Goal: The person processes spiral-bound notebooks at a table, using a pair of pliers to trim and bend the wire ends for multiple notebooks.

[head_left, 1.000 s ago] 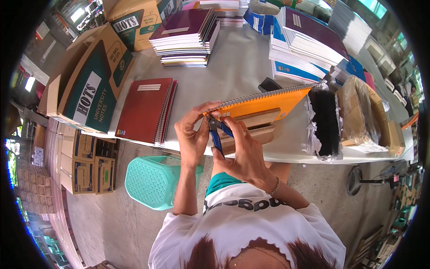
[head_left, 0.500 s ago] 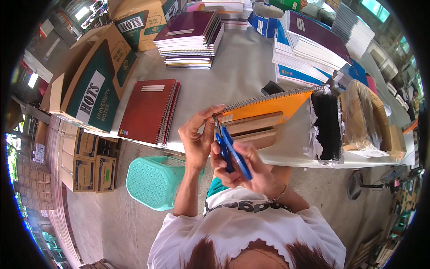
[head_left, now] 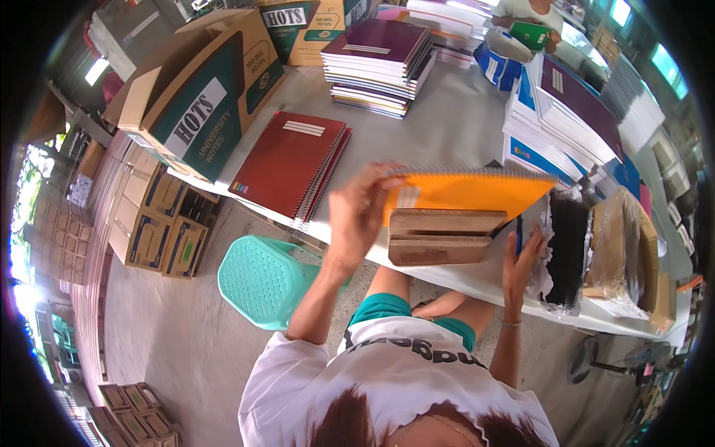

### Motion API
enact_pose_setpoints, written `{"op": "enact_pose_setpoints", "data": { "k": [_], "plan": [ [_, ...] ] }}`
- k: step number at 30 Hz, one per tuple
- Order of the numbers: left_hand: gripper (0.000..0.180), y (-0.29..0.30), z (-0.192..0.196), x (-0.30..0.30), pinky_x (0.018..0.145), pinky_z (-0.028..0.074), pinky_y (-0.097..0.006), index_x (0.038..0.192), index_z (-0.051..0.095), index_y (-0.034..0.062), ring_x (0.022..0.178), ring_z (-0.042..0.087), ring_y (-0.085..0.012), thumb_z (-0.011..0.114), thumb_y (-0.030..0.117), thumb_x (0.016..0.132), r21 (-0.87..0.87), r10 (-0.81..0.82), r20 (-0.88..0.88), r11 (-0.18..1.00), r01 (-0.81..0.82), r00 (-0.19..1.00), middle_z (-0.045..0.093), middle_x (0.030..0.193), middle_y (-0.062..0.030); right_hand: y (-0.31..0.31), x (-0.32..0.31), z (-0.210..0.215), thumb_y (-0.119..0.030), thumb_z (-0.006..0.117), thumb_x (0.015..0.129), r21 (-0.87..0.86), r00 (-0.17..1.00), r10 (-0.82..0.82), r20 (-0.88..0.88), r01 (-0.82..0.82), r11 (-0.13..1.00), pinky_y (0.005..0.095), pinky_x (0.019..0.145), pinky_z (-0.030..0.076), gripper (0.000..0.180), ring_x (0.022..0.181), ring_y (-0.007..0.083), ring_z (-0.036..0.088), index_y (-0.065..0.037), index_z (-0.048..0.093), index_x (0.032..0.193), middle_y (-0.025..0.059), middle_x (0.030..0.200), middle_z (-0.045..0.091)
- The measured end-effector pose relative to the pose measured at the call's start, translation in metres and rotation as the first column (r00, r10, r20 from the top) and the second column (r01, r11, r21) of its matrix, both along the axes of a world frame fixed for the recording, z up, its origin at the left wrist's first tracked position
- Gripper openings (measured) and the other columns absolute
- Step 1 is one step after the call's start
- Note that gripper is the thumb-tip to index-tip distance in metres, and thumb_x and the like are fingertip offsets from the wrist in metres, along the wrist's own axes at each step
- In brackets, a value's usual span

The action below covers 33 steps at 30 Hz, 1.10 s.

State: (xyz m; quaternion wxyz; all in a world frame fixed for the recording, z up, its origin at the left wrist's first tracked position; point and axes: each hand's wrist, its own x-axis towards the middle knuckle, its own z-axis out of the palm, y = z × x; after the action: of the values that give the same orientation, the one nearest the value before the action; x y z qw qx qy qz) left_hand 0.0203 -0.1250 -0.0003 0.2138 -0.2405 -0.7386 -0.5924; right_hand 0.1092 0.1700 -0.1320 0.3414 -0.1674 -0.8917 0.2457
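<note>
left hand (head_left: 357,216) grips the near-left corner of an orange spiral notebook (head_left: 465,192), fingers wrapped over its edge, cover lifted off the surface (head_left: 454,127). notebook sits just above and touching a stack of two wooden blocks (head_left: 439,236) at the near edge of the surface. right hand (head_left: 521,264) is just right of the wooden blocks, fingers spread partly open, resting against a blue pen-like tool (head_left: 518,237); can't tell if it's actually gripped. right of the blocks: a black bundle of spiral bindings (head_left: 567,249), then plastic-wrapped brown packs (head_left: 622,253). left of the blocks: a small stack of red spiral notebooks (head_left: 290,160) lying flat. further left, an open green-and-tan carton (head_left: 197,97) hanging over the surface edge. beyond the blocks: a pile of purple notebooks (head_left: 380,63); beyond-right, blue-and-white stacks (head_left: 566,112). below the blocks, on the floor, a teal plastic stool (head_left: 264,279).
</note>
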Motion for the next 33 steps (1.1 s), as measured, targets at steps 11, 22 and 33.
{"op": "enact_pose_setpoints", "data": {
  "k": [11,22,33],
  "plan": [
    [0.035,-0.219,-0.012,-0.074,0.075,0.045,-0.028,0.112,0.062,0.0009,0.09,0.053,-0.0137,0.061,0.032,0.095,0.359,0.373,0.223,0.828,-0.431,0.901,0.059,0.098,-0.0046,0.062,-0.016,0.066,-0.015,0.061,0.093,-0.012,0.996,0.022,-0.09,-0.023,1.0,0.0439,0.102,0.036,0.048,0.129,0.0348,0.038,-0.011,0.045,0.138,0.021,0.138,0.035],
    [0.033,-0.343,-0.156,-0.117,0.057,0.053,-0.026,0.11,0.061,-0.001,0.075,0.062,-0.0147,0.061,0.028,0.095,-0.048,0.596,0.406,0.771,-0.634,0.693,0.065,0.093,-0.0079,0.229,-0.127,0.143,-0.036,0.055,0.096,0.142,0.893,-0.244,-0.378,0.316,0.938,0.0472,0.1,0.037,0.041,0.118,0.0356,0.045,-0.004,0.059,0.121,0.0212,0.122,0.058],
    [0.038,-0.216,-0.085,-0.058,0.1,0.041,-0.049,0.128,0.057,0.0201,0.118,0.046,-0.0281,0.065,0.027,0.092,-0.46,0.754,-0.29,0.431,-0.776,0.59,0.049,0.124,-0.012,0.336,-0.163,0.182,-0.024,0.074,0.084,-0.423,0.985,-0.005,0.175,0.079,0.903,0.0252,0.058,0.038,0.024,0.061,0.0082,0.046,-0.002,0.065,0.086,-0.0055,0.07,0.054]
  ]
}}
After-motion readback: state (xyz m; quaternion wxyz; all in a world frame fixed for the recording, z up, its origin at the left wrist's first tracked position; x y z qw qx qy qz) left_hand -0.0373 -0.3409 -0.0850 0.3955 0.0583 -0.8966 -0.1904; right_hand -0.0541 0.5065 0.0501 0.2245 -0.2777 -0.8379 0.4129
